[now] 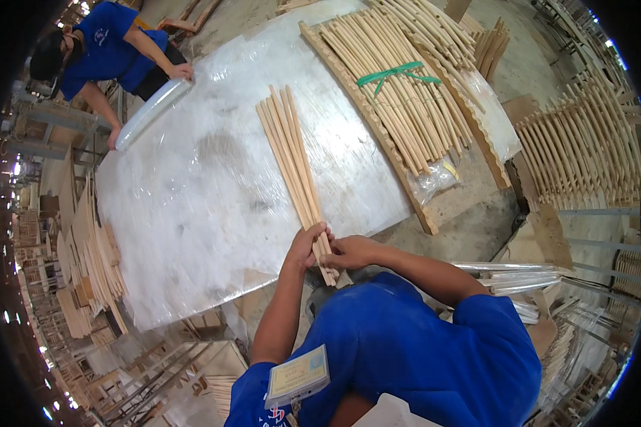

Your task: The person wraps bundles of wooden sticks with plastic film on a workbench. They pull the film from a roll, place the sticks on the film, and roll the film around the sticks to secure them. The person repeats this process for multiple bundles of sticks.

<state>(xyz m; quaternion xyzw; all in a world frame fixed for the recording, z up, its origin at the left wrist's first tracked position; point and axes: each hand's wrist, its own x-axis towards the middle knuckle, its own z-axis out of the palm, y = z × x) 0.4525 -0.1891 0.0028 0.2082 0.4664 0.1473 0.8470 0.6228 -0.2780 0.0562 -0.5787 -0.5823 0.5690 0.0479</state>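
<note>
A loose bundle of long, thin wooden sticks point(290, 156) reaches from my hands out over the table, its far ends fanned slightly apart. My left hand point(307, 244) is wrapped round the bundle close to its near end. Against the other side of the same end is my right hand point(351, 252), its fingers closed on the sticks; part of its grip is hidden. The near tips point(329, 276) stick out below my hands, past the table's near edge. Under the bundle lies the table point(192, 213), covered in shiny clear plastic film.
To the right, many sticks point(395, 85) tied with a green strap point(390, 74) lie between wooden rails point(367, 114). Across the table, a person in a blue shirt point(107, 46) holds a roll of clear film point(153, 114). A stick rack point(584, 142) stands far right; wood boards point(96, 249) stand left.
</note>
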